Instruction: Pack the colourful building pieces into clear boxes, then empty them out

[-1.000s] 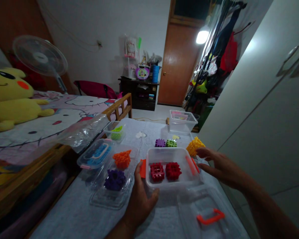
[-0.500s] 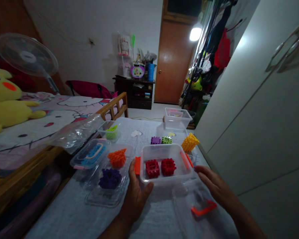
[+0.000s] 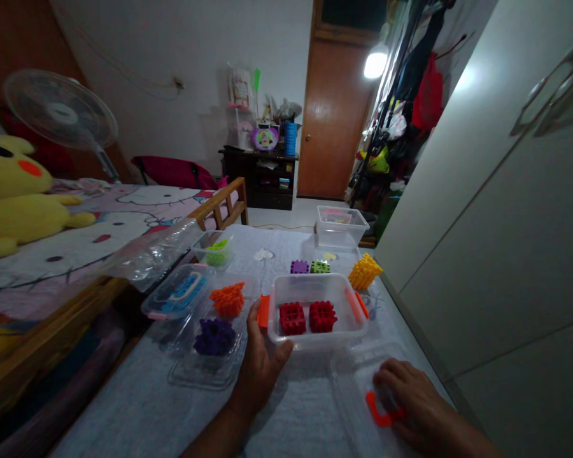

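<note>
A clear plastic box (image 3: pixel 318 342) with orange side latches holds two dark red cubes of interlocking blocks, the left cube (image 3: pixel 292 318) and the right cube (image 3: pixel 322 317). My left hand (image 3: pixel 260 369) grips the box's near left corner, thumb at the front rim and fingers by the latch. In front of the box lies its clear lid (image 3: pixel 351 388) with an orange handle (image 3: pixel 377 410). Over the lid's right part, my right hand (image 3: pixel 413 397) has curled fingers on it, covering one end of the handle; its fingertips are partly hidden.
Left of the box sit orange blocks (image 3: pixel 228 299), dark purple blocks (image 3: pixel 214 337) and a lidded box with blue blocks (image 3: pixel 179 292). Behind it are purple (image 3: pixel 299 267), green (image 3: pixel 320 267) and yellow blocks (image 3: pixel 365 271). A wardrobe (image 3: pixel 501 254) borders the right side.
My right hand has moved from the box's right side down and toward me onto the lid, its fingers curling. My left hand stays at the box. The view has shifted slightly.
</note>
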`<state>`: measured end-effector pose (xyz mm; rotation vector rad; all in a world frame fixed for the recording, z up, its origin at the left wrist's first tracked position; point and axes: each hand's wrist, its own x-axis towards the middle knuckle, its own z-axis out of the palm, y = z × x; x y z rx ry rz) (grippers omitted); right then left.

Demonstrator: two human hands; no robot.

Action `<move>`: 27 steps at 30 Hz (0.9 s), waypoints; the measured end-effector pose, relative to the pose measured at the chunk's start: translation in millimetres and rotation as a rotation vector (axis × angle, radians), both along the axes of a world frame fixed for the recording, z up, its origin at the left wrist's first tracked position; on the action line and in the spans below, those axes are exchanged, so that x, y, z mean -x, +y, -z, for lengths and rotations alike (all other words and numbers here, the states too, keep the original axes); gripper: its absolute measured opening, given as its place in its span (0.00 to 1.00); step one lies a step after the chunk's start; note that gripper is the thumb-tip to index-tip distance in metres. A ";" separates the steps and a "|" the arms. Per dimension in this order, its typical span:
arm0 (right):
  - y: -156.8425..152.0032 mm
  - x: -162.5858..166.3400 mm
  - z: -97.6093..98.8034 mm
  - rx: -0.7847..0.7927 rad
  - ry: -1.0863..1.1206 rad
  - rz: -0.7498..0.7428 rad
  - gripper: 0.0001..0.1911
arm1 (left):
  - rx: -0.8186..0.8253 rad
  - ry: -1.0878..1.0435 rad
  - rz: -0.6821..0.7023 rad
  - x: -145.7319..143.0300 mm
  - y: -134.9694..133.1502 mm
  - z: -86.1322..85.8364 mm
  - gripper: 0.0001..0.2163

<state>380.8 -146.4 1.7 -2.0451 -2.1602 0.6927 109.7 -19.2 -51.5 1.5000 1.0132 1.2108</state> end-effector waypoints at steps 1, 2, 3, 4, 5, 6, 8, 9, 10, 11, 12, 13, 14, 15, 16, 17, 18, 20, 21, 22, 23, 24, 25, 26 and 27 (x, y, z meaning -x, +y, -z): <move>-0.6 -0.9 2.6 -0.005 -0.016 0.003 0.21 | -0.002 -0.004 -0.001 -0.1 0.0 0.0 0.39; -0.9 -1.5 4.9 -0.006 -0.028 0.006 0.21 | -0.004 -0.005 -0.002 -0.2 0.0 0.1 0.38; -1.0 -1.7 6.4 -0.004 -0.035 0.010 0.20 | -0.006 -0.004 -0.004 -0.2 0.1 0.2 0.38; -1.0 -1.6 7.3 -0.001 -0.035 0.010 0.19 | -0.007 -0.002 -0.002 -0.2 0.2 0.3 0.38; -0.8 -1.1 7.4 0.001 -0.031 0.006 0.18 | -0.007 -0.003 0.000 -0.2 0.3 0.4 0.38; -0.6 -0.4 7.0 0.002 -0.025 0.000 0.16 | -0.007 -0.004 0.002 -0.1 0.5 0.5 0.38; -0.5 1.1 5.7 0.001 -0.028 -0.013 0.13 | -0.007 -0.009 0.006 0.2 0.7 0.8 0.38; -0.6 1.6 5.2 0.000 -0.038 -0.017 0.11 | -0.008 -0.010 0.007 0.5 0.8 0.9 0.38; -0.9 1.7 5.0 -0.002 -0.050 -0.020 0.11 | -0.010 -0.010 0.007 0.7 0.7 1.0 0.38; -1.3 1.6 5.1 -0.006 -0.057 -0.020 0.10 | -0.011 -0.007 0.007 0.9 0.7 1.0 0.38; -1.6 1.2 5.5 -0.012 -0.055 -0.023 0.10 | -0.012 -0.002 0.008 1.2 0.6 0.8 0.38; -1.8 0.5 6.1 -0.020 -0.047 -0.029 0.11 | -0.012 0.003 0.009 1.4 0.5 0.4 0.38; -1.7 -0.2 6.8 -0.024 -0.039 -0.036 0.12 | -0.011 0.008 0.009 1.6 0.4 0.0 0.38; -1.2 -0.9 7.4 -0.022 -0.035 -0.045 0.12 | -0.009 0.013 0.007 1.7 0.4 -0.5 0.38; -0.3 -1.3 8.0 -0.013 -0.036 -0.055 0.12 | -0.008 0.017 0.007 1.8 0.5 -1.0 0.38; 0.7 -1.6 8.5 0.002 -0.045 -0.064 0.12 | -0.009 0.019 0.007 1.8 0.5 -1.4 0.38; 1.8 -1.5 8.9 0.016 -0.058 -0.074 0.11 | -0.009 0.019 0.007 1.8 0.7 -1.5 0.38; 3.4 -0.6 9.4 0.033 -0.086 -0.096 0.10 | -0.012 0.016 0.006 1.7 0.9 -1.3 0.39; 3.6 0.1 9.4 0.031 -0.101 -0.109 0.10 | -0.013 0.010 0.008 1.6 1.0 -1.0 0.39; 3.3 0.8 8.9 0.024 -0.115 -0.122 0.09 | -0.013 0.000 0.011 1.4 1.1 -0.5 0.39; 2.5 1.4 7.9 0.013 -0.125 -0.136 0.10 | -0.013 -0.011 0.015 1.3 1.2 -0.1 0.39; 1.5 1.8 6.3 0.001 -0.130 -0.148 0.10 | -0.014 -0.023 0.019 1.1 1.2 0.4 0.40; 0.3 2.1 3.9 -0.011 -0.130 -0.157 0.10 | -0.014 -0.035 0.024 1.0 1.1 0.8 0.40; -0.8 2.2 1.2 -0.025 -0.122 -0.163 0.10 | -0.012 -0.044 0.027 0.9 1.1 1.2 0.40; -1.7 2.2 -1.8 -0.040 -0.110 -0.167 0.10 | -0.010 -0.051 0.030 0.8 1.0 1.6 0.40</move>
